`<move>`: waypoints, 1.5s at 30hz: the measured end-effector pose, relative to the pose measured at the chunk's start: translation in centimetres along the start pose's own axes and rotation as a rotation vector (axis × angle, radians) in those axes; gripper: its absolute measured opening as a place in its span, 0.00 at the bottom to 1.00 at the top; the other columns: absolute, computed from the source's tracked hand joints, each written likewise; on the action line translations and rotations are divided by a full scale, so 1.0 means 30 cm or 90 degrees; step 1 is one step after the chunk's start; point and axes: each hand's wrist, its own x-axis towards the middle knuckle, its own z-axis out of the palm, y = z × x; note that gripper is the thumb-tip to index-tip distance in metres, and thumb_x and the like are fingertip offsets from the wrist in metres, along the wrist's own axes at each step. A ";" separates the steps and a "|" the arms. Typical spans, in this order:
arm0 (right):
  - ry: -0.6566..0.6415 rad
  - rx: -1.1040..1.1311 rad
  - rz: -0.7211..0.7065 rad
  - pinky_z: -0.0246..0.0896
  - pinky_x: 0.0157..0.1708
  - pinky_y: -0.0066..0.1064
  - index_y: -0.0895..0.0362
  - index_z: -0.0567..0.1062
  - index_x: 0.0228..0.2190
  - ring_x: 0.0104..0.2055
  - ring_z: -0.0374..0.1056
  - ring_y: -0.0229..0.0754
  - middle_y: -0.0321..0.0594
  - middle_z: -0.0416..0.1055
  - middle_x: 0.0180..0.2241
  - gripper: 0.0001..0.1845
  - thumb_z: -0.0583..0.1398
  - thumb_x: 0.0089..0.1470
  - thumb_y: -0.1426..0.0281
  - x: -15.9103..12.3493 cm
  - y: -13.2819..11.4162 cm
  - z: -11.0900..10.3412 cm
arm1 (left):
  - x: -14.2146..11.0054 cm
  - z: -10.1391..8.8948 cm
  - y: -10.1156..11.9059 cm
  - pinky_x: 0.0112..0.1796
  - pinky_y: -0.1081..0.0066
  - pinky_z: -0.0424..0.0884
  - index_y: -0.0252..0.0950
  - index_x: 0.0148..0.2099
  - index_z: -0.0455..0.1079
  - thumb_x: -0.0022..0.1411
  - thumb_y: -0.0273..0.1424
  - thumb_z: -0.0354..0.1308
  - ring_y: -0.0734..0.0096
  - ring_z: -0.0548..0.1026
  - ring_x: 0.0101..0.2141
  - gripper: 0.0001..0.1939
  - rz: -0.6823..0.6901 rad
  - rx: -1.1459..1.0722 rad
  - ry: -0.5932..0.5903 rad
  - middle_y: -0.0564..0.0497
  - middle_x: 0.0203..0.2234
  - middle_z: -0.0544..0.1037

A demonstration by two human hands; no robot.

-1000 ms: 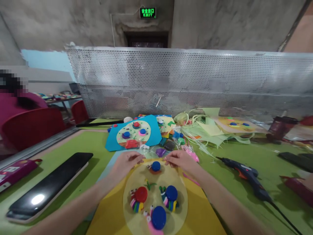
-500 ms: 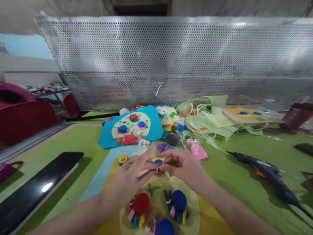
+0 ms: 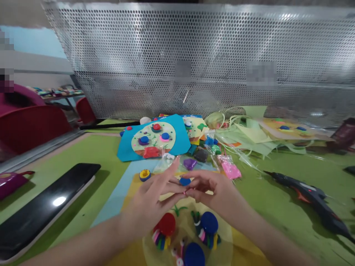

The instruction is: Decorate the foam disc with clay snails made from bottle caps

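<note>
My left hand [image 3: 155,199] and my right hand [image 3: 210,190] meet above a pale round sheet [image 3: 222,236] on yellow card. Their fingertips pinch a tiny pink piece [image 3: 184,191] between them, just below a small blue cap [image 3: 185,181]. The left index finger sticks out upward. Beneath the hands sit clay snails with a red cap [image 3: 167,224] and blue caps [image 3: 209,222], [image 3: 194,255]. A yellow and blue ring [image 3: 144,174] lies left of the hands.
A finished blue card picture [image 3: 155,138] lies behind, with small bags of coloured clay [image 3: 230,168] and pale green paper scraps [image 3: 249,135]. A black glue gun [image 3: 307,194] lies right, a black slab [image 3: 44,207] left. A perforated metal screen [image 3: 194,55] closes the back.
My hands have lifted off the top snail and come together, fingertips pinching a small piece. The view has tilted downward.
</note>
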 end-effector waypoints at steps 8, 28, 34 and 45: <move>0.055 -0.011 -0.056 0.63 0.29 0.28 0.56 0.75 0.37 0.28 0.69 0.38 0.37 0.76 0.28 0.12 0.59 0.48 0.71 0.004 -0.019 -0.026 | 0.020 -0.031 0.017 0.36 0.71 0.74 0.41 0.32 0.73 0.59 0.34 0.57 0.70 0.77 0.34 0.05 -0.190 0.013 0.013 0.54 0.27 0.81; 0.108 -0.014 -0.053 0.56 0.21 0.25 0.56 0.68 0.21 0.19 0.58 0.31 0.31 0.64 0.18 0.11 0.59 0.47 0.62 0.023 -0.024 -0.091 | 0.047 -0.021 -0.054 0.30 0.72 0.68 0.38 0.30 0.70 0.57 0.39 0.54 0.69 0.73 0.28 0.11 -0.370 -0.015 -0.170 0.52 0.28 0.77; 0.089 -0.060 -0.020 0.56 0.22 0.24 0.57 0.68 0.22 0.20 0.59 0.31 0.31 0.64 0.18 0.11 0.58 0.48 0.62 0.021 -0.018 -0.089 | 0.062 -0.044 -0.077 0.31 0.73 0.67 0.39 0.32 0.74 0.57 0.33 0.55 0.69 0.73 0.29 0.07 -0.321 0.026 -0.289 0.53 0.29 0.78; 0.106 -0.072 0.067 0.58 0.23 0.26 0.57 0.71 0.27 0.22 0.63 0.33 0.34 0.70 0.22 0.06 0.57 0.48 0.67 0.073 0.063 -0.080 | 0.044 -0.089 -0.130 0.41 0.73 0.66 0.42 0.42 0.74 0.64 0.29 0.51 0.70 0.72 0.38 0.10 -0.143 0.059 -0.417 0.52 0.35 0.75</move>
